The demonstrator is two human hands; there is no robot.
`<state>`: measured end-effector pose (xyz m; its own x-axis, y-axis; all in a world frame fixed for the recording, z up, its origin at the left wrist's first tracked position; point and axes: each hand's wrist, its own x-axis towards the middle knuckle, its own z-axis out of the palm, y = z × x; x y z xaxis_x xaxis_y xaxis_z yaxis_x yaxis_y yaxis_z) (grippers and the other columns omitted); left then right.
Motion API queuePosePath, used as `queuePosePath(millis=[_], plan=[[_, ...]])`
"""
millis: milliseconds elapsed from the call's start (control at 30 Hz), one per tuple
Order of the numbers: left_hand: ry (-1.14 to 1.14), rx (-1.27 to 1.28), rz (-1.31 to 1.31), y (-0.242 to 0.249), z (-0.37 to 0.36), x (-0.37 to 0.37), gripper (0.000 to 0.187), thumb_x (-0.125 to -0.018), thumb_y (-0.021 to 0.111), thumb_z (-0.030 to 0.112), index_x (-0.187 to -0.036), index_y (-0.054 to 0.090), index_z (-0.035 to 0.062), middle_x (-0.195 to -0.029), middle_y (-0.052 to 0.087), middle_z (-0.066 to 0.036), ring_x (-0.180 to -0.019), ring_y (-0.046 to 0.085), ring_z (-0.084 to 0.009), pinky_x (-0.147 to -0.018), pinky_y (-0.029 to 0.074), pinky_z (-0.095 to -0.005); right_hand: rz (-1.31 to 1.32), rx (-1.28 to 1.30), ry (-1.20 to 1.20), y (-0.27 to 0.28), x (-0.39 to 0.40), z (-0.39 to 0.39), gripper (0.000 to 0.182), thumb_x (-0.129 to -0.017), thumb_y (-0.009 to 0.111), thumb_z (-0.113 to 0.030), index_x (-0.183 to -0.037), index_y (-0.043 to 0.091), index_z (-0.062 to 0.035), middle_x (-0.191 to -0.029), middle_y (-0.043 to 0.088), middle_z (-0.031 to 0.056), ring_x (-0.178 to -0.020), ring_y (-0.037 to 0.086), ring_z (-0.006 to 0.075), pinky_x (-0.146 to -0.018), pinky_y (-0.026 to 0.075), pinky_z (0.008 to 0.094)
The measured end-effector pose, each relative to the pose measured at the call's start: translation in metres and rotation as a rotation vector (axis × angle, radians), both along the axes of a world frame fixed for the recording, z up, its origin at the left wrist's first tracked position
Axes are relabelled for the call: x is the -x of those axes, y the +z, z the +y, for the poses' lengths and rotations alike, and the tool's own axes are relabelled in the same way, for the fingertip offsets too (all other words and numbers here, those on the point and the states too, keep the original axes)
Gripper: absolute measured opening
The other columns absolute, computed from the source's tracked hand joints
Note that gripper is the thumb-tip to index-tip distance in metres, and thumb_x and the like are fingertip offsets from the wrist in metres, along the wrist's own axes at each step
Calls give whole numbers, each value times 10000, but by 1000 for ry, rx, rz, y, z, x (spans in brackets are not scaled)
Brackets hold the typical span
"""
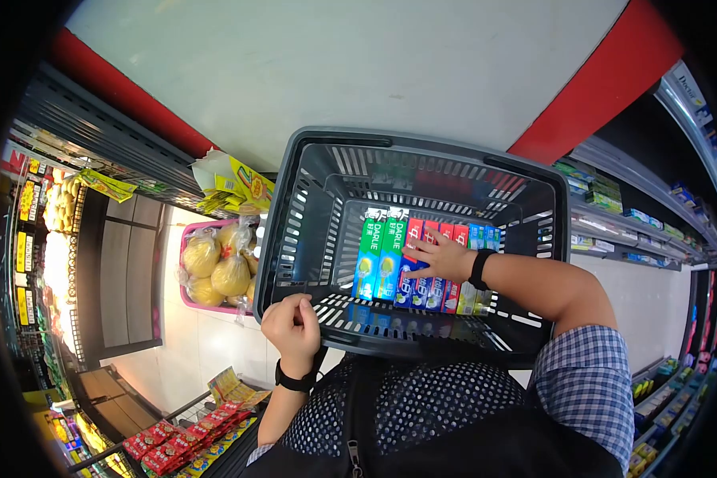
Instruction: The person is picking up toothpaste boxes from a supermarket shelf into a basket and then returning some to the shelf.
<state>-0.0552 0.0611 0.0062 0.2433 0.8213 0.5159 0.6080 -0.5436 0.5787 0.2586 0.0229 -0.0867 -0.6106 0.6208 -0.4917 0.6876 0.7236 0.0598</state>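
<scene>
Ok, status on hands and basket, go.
Left hand gripping the basket near rim. Right hand inside, fingers on the toothpaste boxes lined up on the bottom. Nothing blocking.

We are in a retail shop aisle. Stocked shelves (629, 203) with price strips line both sides, a grey shopping basket (410, 239) holds boxed toothpaste (378, 259), and a pink crate (185, 296) displays netted fruit (229, 275).

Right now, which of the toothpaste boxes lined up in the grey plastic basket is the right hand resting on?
The right hand lies on the red-and-blue boxes mid-row, not on the two green boxes at the row's left end.
</scene>
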Motion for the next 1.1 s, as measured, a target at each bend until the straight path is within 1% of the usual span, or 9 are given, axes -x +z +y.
queuePosePath(millis=[67,200,267,467,700,800,967,1067,1100], plan=[[-1,110,47,1,-3,3,98,-811,571,72,-780,651,26,-632,594,-76,-535,519,-204,-536,384,-320,-28,17,9,4,2,5,835,-728,725,-233,-1419,292,-414,-1516,230,65,-1413,193,296,-1100,180,618],[3,25,-16,-2,0,0,57,-742,592,24,-720,642,39,-456,459,-30,-419,464,-190,-475,353,-318,-26,12,70,6,5,19,832,-714,739,-219,-1406,318,-408,-1509,249,49,-1403,218,297,-1100,188,616],[-3,119,26,-2,-3,5,101,-817,571,78,-777,650,28,-617,583,-70,-520,506,-194,-530,373,-317,74,-54,66,-19,4,23,1048,-527,865,-260,-1409,316,-399,-1496,272,41,-1395,232,312,-1092,226,606],[11,11,-24,-1,1,-1,55,-737,595,20,-718,643,41,-462,471,-30,-420,475,-189,-475,360,-314,111,130,3,1,7,42,1235,-316,925,-251,-1391,336,-396,-1489,279,28,-1389,244,310,-1094,242,611],[11,7,-9,0,1,-1,59,-735,597,18,-719,646,46,-472,488,-29,-420,478,-187,-480,369,-314,128,101,-9,-12,6,40,1265,-282,932,-232,-1387,338,-398,-1492,273,16,-1393,237,310,-1092,247,615],[11,-4,-7,-1,1,-1,57,-735,599,17,-720,647,45,-473,491,-29,-421,480,-186,-477,369,-311,100,90,-26,-6,12,39,1189,-375,924,-246,-1397,336,-399,-1500,273,26,-1398,230,302,-1097,217,618],[-10,-4,-21,-1,2,-1,54,-737,601,19,-715,645,42,-466,486,-27,-408,474,-179,-463,364,-307,56,251,-157,3,36,32,975,-649,777,-517,-1460,268,-330,-1553,166,48,-1436,89,318,-1097,123,648],[-8,-3,-27,-3,2,-1,53,-734,602,22,-710,644,45,-463,485,-24,-402,472,-177,-460,363,-306,143,240,-247,-12,48,33,883,-722,718,-528,-1459,289,-301,-1553,172,45,-1437,88,317,-1101,102,644],[-5,-4,-24,-2,1,-1,53,-734,602,22,-710,644,45,-463,485,-24,-402,472,-177,-460,363,-306,250,226,-286,-10,48,34,749,-750,706,-469,-1406,404,-270,-1523,260,52,-1419,175,312,-1108,117,624]])
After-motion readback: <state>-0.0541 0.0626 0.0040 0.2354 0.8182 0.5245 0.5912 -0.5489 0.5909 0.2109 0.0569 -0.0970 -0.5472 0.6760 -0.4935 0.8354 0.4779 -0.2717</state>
